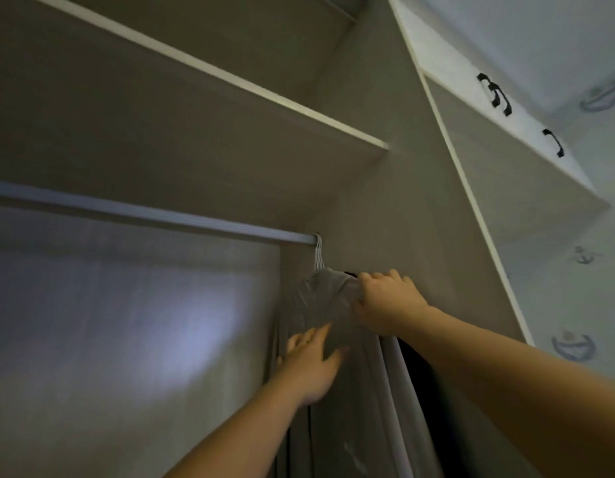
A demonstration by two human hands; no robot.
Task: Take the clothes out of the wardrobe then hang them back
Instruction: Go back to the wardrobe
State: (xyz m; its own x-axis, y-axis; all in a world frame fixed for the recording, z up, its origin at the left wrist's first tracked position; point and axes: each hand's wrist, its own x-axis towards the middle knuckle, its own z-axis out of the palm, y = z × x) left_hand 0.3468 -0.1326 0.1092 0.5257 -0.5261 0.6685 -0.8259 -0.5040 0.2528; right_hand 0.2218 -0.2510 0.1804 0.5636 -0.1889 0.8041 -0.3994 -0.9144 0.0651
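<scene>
Hanging at the far right end of the pale metal wardrobe rail (144,215), a soft grey cloth garment (320,298) droops from thin white hangers (319,253) whose hooks sit over the rail. A black garment (420,374) shows as a dark strip beside it, at the very end of the rail.

The right hand (389,301) is just below the rail's end, its fingers curled over the grey garment's top edge and bunching the cloth. The left hand (313,363) is lower, fingers spread and nearly straight, lying flat on the front of the fabric and gripping nothing.

The cloth looks light and limp; it creases under the fingers and would likely slide off a hanger if tugged by the fabric alone. I would judge the hook or the hanger's neck, right under the rail, the safer place to take hold.

The garment's long axis runs straight down from the rail, collar uppermost, the hem out of sight below. Its shoulder line seems to lie crosswise to the rail.
</scene>
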